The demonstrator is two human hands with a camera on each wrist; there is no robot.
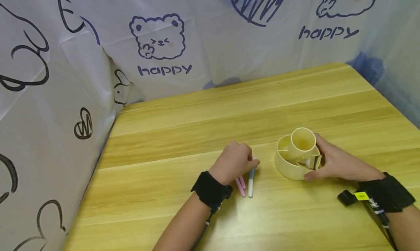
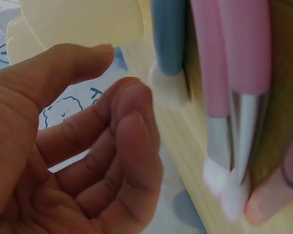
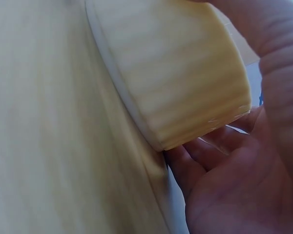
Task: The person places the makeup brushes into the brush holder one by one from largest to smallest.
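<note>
My left hand (image 1: 233, 161) hovers over the brushes, thumb and fingers loosely bent. In the left wrist view a gap shows between them, with nothing held. Beside it are two pink brushes (image 2: 246, 53) with metal collars and white tips, plus a blue-and-white stick (image 1: 251, 183) whose kind I cannot tell. Another pink stick (image 2: 278, 190) with a peach-coloured end is cut off by the frame. My right hand (image 1: 336, 160) grips the right side of a cream round organizer (image 1: 290, 169), which has an upright cup (image 1: 303, 140) and several dividers. Its far fingers are partly hidden.
Under everything is a wood-grain table (image 1: 183, 138), its back edge against a white cloth (image 1: 210, 36) with drawings. More cloth hangs at the left side. Each wrist wears a black band (image 1: 210, 192) with a small camera and cable.
</note>
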